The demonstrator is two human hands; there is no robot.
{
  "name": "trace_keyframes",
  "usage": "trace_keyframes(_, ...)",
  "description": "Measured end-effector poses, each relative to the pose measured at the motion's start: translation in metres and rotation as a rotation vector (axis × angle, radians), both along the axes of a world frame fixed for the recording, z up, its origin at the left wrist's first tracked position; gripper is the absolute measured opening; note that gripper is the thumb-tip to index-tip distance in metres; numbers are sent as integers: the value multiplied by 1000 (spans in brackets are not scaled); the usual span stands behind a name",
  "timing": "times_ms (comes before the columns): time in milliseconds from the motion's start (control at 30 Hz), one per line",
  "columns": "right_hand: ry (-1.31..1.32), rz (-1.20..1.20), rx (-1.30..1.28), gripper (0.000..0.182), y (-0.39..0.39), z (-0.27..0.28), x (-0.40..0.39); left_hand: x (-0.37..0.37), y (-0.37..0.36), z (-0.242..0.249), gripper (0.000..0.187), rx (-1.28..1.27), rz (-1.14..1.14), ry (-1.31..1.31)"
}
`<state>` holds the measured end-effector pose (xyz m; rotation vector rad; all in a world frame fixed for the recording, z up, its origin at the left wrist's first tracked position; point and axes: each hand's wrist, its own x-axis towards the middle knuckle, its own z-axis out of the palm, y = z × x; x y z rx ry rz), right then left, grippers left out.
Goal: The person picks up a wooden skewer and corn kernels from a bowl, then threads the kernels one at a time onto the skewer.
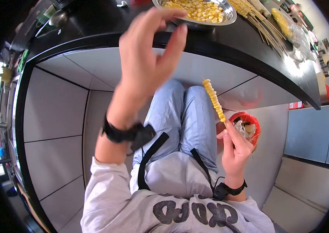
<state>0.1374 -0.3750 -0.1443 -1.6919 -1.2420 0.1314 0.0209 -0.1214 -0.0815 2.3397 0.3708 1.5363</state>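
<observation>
My right hand [236, 149] pinches the lower end of a skewer threaded with yellow corn kernels [214, 99], holding it tilted, tip up, in front of my knees. Its thin point sticks out past the top kernels. Raised at the counter edge, my left hand [145, 50] is slightly blurred, with thumb and index finger apart and nothing visible between them. The fingers reach over the near left rim of a metal bowl [232, 17] that contains loose corn kernels [207, 11]. Part of the bowl is cut off by the frame's top.
Bare wooden skewers [263, 31] lie on the black counter [94, 33], right of the bowl, beside corn-covered skewers [241, 7] and a clear plastic bag [294, 35]. A metal spoon [58, 18] rests at the left. Below my right hand stands a red-lined waste bin [258, 132].
</observation>
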Motion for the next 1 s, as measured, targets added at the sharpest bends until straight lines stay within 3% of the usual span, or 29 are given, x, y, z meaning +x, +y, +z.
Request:
trace_keyframes(33,-3,2,2,33,-1,0,0,4,18,13,19,170,92,76)
trace_keyframes(100,12,9,-18,33,-2,1,1,19,49,27,17,171,91,151)
trace_keyframes(167,25,12,-27,33,-2,2,-1,36,81,37,24,-10,-78,377)
trace_keyframes(200,46,15,-47,34,-3,3,-2,44,92,41,24,-3,-76,370)
trace_keyframes(267,37,19,-49,34,-3,5,-4,57,103,51,26,-157,-138,721)
trace_keyframes(367,28,19,-49,34,-4,5,-6,70,106,60,27,-101,-103,873)
trace_keyframes(700,29,21,-67,34,-4,2,-2,79,107,51,27,-32,-87,799)
trace_keyframes(867,18,27,-40,34,-1,2,-4,78,105,53,25,-153,-216,743)
trace_keyframes(1000,29,25,-66,33,-1,3,-7,77,108,50,25,-57,-250,711)
